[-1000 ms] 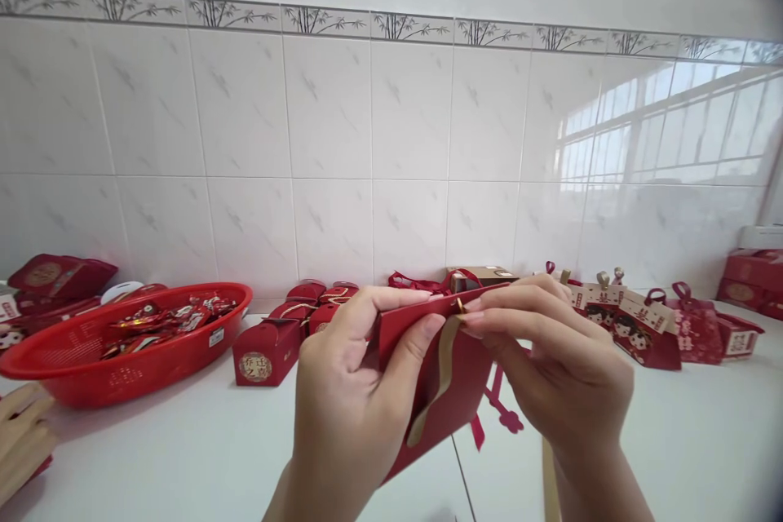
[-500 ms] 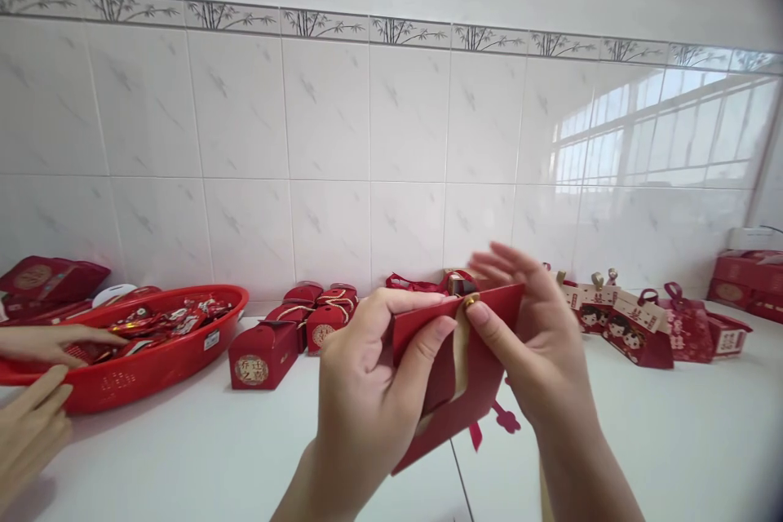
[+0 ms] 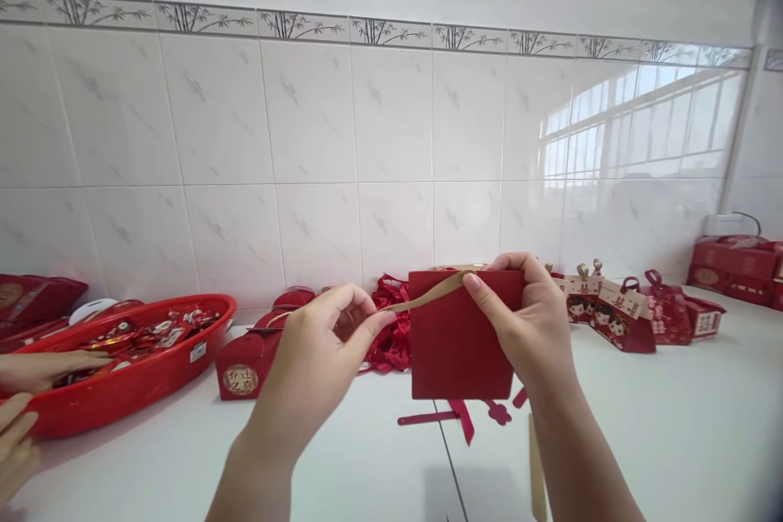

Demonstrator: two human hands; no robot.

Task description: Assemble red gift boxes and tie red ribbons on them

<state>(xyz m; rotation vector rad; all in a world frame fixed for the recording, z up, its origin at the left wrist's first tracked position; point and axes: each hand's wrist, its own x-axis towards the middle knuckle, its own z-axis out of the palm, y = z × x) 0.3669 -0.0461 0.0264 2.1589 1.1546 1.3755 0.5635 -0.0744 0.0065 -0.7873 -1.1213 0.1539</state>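
My right hand [image 3: 526, 318] grips a flat red square gift box [image 3: 462, 342] at its upper right edge, thumb in front and fingers behind. A gold ribbon [image 3: 437, 292] runs across the top edge of the box, from under the right thumb to my left hand [image 3: 333, 334]. Thumb and forefinger of the left hand pinch the ribbon's left end, apart from the box. Behind the left hand lies a heap of red ribbons [image 3: 391, 334]. Below the box, red strips with a flower-shaped end [image 3: 498, 412] lie on the white table.
At left, another person's hands [image 3: 46, 371] reach into a red plastic basin [image 3: 122, 391] of wrapped sweets. Red boxes [image 3: 245, 363] stand beside it. Finished-looking gift bags [image 3: 624, 322] stand at right, with more red boxes [image 3: 734, 269] in the corner. A gold strip [image 3: 537, 465] lies in front.
My left hand has let go of the red box and moved left, drawing the gold ribbon out taut. The box now faces me squarely. The view has shifted slightly right.
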